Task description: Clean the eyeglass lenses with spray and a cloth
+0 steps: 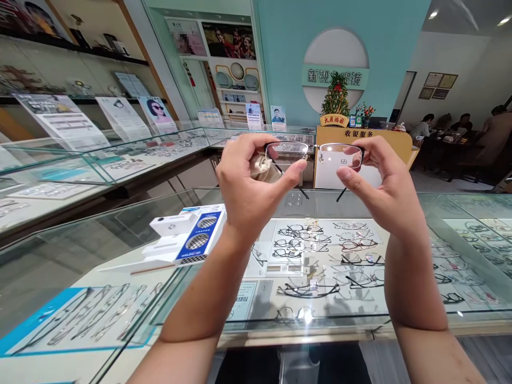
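A pair of half-rim eyeglasses is held up level in front of me, above the glass display case. My left hand grips the left end of the frame, its thumb near the left lens. Tucked in the same hand is a crumpled cream cloth. My right hand pinches the right end, with the thumb by the lower edge of the right lens. Both dark temples are unfolded and point away and down. The fingers behind the lenses are partly hidden.
Below my arms, the glass display case holds several rows of eyeglasses. A blue and white box is on the left. Farther off are another glass counter, a cashier desk with a plant, and seated people at right.
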Tool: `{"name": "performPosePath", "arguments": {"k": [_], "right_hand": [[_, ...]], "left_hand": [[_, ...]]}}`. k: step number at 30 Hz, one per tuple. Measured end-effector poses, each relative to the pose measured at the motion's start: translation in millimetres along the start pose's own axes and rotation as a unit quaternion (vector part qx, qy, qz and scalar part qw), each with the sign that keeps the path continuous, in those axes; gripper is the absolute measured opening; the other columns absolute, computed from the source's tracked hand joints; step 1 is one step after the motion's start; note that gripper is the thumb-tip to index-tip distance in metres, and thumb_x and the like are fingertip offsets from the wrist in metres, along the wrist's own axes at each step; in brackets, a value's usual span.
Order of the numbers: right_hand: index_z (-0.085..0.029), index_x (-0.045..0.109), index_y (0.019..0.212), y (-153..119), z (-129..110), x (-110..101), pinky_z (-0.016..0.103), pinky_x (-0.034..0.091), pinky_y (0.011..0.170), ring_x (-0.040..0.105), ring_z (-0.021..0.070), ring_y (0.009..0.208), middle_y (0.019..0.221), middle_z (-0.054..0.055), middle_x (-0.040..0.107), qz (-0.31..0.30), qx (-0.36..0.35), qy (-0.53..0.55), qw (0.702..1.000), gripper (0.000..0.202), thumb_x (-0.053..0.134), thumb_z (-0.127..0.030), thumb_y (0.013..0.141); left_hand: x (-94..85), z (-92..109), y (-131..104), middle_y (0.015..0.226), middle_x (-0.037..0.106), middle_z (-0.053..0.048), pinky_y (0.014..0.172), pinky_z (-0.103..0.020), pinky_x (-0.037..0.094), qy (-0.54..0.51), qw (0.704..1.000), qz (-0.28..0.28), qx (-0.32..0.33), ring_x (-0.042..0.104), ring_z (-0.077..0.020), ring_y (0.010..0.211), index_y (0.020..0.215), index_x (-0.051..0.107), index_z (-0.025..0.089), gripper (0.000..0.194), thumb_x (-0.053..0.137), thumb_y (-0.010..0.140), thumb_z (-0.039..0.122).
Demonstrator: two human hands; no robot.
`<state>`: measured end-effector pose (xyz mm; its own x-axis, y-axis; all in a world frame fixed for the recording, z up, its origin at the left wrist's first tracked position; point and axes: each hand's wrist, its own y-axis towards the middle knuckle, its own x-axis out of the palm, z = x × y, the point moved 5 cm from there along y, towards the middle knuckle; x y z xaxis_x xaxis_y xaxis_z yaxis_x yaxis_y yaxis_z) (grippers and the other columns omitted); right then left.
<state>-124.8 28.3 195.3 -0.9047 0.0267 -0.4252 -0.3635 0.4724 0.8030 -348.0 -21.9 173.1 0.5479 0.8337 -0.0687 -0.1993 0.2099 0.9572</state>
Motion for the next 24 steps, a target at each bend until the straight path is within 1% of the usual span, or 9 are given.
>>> {"name": "performPosePath", "arguments": {"k": [4, 7, 11, 16, 21, 24], "right_hand": [[-0.030, 0.065, 0.116, 0, -1, 0, 0.040, 0.056, 0.099, 0.066, 0.0202, 0.104, 0.115, 0.003, 0.068, -0.016, 0.000, 0.014, 1.000, 0.034, 0.067, -0.058, 0.098], [-0.030, 0.065, 0.116, 0, 0, 0, 0.040, 0.057, 0.098, 0.066, 0.0196, 0.103, 0.118, 0.002, 0.069, -0.025, -0.002, 0.026, 0.999, 0.034, 0.066, -0.059, 0.098], [-0.030, 0.064, 0.118, 1, 3, -3, 0.039, 0.057, 0.101, 0.067, 0.0184, 0.101, 0.118, 0.002, 0.070, -0.015, -0.004, 0.031, 0.999, 0.034, 0.067, -0.058, 0.098], [-0.030, 0.062, 0.120, 2, 8, -4, 0.039, 0.056, 0.104, 0.068, 0.0183, 0.105, 0.118, 0.002, 0.069, -0.008, -0.009, 0.023, 1.000, 0.035, 0.066, -0.058, 0.099], [-0.029, 0.058, 0.128, 2, 16, -2, 0.044, 0.054, 0.111, 0.069, 0.0207, 0.114, 0.118, 0.004, 0.070, 0.012, -0.005, 0.016, 1.000, 0.042, 0.066, -0.058, 0.098], [-0.029, 0.059, 0.129, 2, 19, -1, 0.047, 0.054, 0.112, 0.069, 0.0226, 0.117, 0.121, 0.006, 0.071, 0.021, -0.005, 0.007, 1.000, 0.042, 0.067, -0.057, 0.099]], "left_hand": [[-1.9, 1, 1, 0.095, 0.066, -0.002, 0.089, -0.042, 0.055, -0.004, 1.000, 0.011, 0.018, 0.064, -0.0233, 0.092, 0.106, 0.066, 0.027, 0.044, 0.083, 0.083, 0.061], [-2.7, 3, 3, 0.098, 0.068, -0.003, 0.088, -0.043, 0.056, -0.018, 1.000, 0.006, 0.019, 0.064, -0.0241, 0.091, 0.105, 0.066, 0.029, 0.049, 0.084, 0.080, 0.067], [-1.2, 1, 5, 0.096, 0.069, -0.003, 0.084, -0.042, 0.057, -0.060, 0.998, -0.002, 0.007, 0.067, -0.0241, 0.091, 0.109, 0.069, 0.028, 0.054, 0.082, 0.080, 0.072], [2.3, -6, 5, 0.099, 0.071, -0.006, 0.081, -0.043, 0.059, -0.105, 0.994, 0.011, 0.003, 0.069, -0.0239, 0.093, 0.113, 0.069, 0.027, 0.060, 0.078, 0.081, 0.077], [3.5, -9, 2, 0.107, 0.069, -0.006, 0.088, -0.044, 0.060, -0.058, 0.998, 0.009, 0.006, 0.069, -0.0271, 0.105, 0.121, 0.065, 0.030, 0.061, 0.078, 0.081, 0.075], [2.1, -6, -1, 0.113, 0.066, -0.006, 0.093, -0.044, 0.058, -0.033, 0.999, 0.023, 0.014, 0.066, -0.0277, 0.110, 0.124, 0.064, 0.030, 0.061, 0.080, 0.082, 0.071]]}}
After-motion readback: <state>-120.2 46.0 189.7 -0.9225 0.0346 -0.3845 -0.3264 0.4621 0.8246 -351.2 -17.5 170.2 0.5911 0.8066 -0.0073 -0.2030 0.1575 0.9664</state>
